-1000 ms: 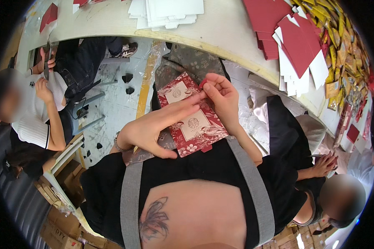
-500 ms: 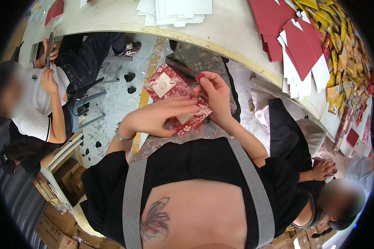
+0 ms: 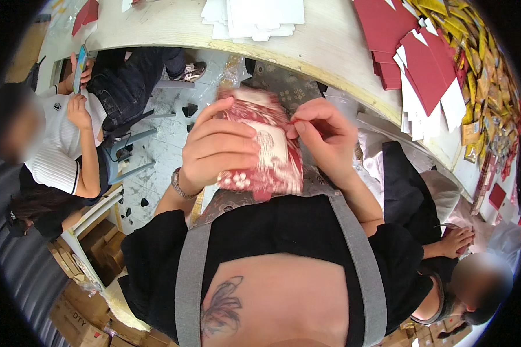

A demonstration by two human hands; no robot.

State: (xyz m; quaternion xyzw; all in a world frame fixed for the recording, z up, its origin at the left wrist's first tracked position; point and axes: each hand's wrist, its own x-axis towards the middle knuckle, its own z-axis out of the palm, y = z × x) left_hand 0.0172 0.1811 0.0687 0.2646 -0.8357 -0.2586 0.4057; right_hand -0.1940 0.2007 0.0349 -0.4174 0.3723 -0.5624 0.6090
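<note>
Two bare hands work on a floral-printed card packet (image 3: 275,153), held over the lap between the torso and the table. The packet is flat and roughly rectangular, patterned red and white, with pale label panels and a small tab at its near edge; motion blur softens it, so its folds cannot be told with confidence. The left hand (image 3: 219,144), with a metallic bracelet (image 3: 183,185) at the wrist, grasps the packet's left side, fingers laid slightly apart across its face, thumb hidden. The right hand (image 3: 324,136) pinches a small red piece (image 3: 293,122) between thumb and index finger at the packet's right edge, its other fingers curled. Beneath lies a grey flowered cloth apron (image 3: 286,78). Beyond, the pale, worn-edged tabletop (image 3: 330,55) bears loosely squared white cards (image 3: 263,17), fanned matt red cards (image 3: 425,69) to the right, and, at the far right, a heap of glossy yellow sachets (image 3: 481,63).
</note>
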